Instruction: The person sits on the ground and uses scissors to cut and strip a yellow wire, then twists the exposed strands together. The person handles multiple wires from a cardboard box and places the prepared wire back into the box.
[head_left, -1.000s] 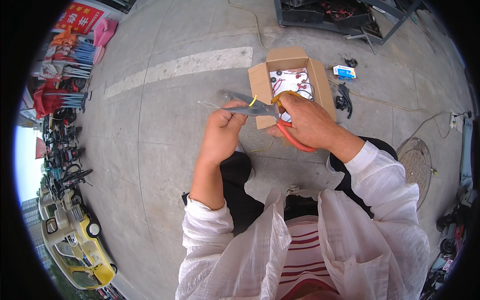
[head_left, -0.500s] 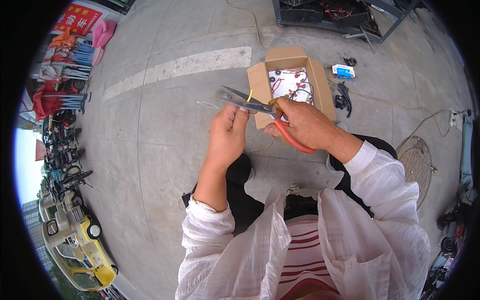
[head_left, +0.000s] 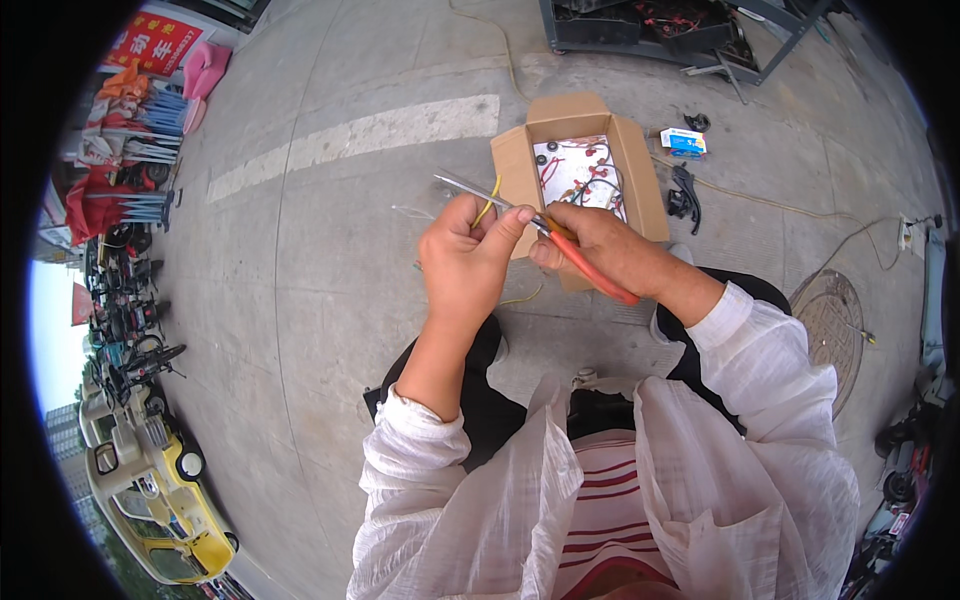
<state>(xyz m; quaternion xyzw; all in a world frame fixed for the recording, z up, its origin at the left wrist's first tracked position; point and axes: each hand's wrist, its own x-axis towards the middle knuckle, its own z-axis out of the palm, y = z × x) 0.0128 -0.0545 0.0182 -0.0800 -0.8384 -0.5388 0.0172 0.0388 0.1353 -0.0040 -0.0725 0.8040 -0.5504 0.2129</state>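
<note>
Left hand: fingers curled closed on thin yellow plastic-coated wire, thumb against the blades — apparently steadying both. Right hand: fingers wrapped round orange-handled metal scissors — handles drawn together, presumably for control — near an open brown cardboard box.

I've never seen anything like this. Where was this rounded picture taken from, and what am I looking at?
There's no machine at work here, just a person's bare hands. A wide fisheye camera worn on the head looks down, so straight edges bend near the rim.

The right hand grips scissors with a red-orange handle. The left hand pinches a thin yellow strand beside the blades, its thumb reaching toward them.

On the grey concrete ground beyond sits an open cardboard box, holding small parts and cables. To its right lie a small blue-and-white box and black parts.
</note>
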